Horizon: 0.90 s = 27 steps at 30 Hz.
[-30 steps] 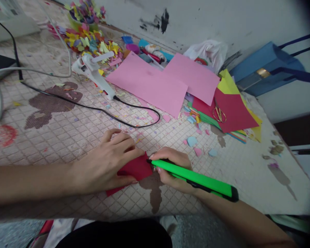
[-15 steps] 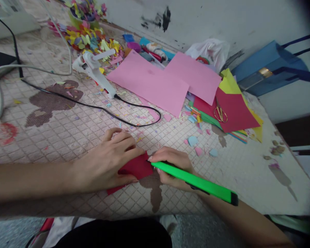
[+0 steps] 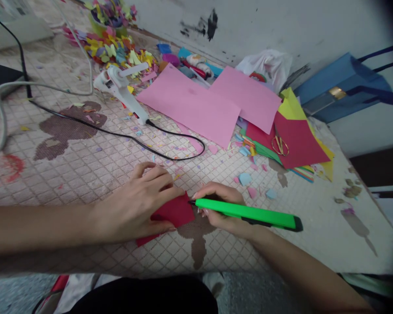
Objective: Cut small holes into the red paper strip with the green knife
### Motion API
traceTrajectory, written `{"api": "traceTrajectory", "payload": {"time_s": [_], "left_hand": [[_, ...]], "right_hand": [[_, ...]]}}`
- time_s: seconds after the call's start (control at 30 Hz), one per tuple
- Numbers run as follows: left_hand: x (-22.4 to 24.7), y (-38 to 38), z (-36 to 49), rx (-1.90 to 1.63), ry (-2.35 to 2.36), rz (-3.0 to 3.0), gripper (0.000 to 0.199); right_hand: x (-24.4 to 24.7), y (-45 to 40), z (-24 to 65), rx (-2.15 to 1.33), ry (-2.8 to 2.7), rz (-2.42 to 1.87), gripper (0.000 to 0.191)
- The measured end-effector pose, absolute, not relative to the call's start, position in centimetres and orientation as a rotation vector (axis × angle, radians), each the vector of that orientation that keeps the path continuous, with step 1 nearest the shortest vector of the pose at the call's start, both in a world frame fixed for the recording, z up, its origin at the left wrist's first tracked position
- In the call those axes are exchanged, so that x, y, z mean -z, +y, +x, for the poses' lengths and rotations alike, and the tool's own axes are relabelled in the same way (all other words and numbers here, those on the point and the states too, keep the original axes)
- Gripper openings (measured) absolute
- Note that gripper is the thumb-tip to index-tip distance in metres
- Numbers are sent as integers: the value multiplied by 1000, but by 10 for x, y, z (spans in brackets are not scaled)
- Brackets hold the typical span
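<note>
At the lower centre of the frame, the left hand [image 3: 139, 205] spreads its fingers over a small, folded-looking crimson paper piece [image 3: 175, 211] on the cloth-covered worktop [image 3: 236, 253], seemingly pinning it flat. Just right of it, the right hand [image 3: 227, 192] pinches a long, bright-green pen-shaped tool [image 3: 245, 213] near its dark tip, a low grip that probably steadies the point; the tip is at the paper's right edge, though contact is hard to tell. Farther back, gold-coloured metal scissors [image 3: 278, 138] lie on a large red sheet [image 3: 303, 141] at right, apparently set aside. Two overlapping pink paper sheets [image 3: 193, 104] fill the upper centre. Left of them rests a white plastic glue gun [image 3: 127, 98], likely parked out of the way.
</note>
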State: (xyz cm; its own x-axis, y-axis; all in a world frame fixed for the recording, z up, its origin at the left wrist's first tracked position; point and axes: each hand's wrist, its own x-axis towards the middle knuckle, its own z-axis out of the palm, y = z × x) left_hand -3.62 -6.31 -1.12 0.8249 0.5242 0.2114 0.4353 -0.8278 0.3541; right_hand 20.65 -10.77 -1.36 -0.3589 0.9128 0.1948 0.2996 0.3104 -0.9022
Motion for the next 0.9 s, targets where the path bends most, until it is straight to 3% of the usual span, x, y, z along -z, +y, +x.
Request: {"api": "traceTrajectory", "payload": {"time_s": [0.5,0.9], "left_hand": [[12,-63,-37,-426,733,2701,42],[9,-63,-37,-444,711,2710,42]], "right_hand": [[13,-108,206,-1021,-1885,-1058,33],[10,-103,204,-1007,-1942,-946,24]]}}
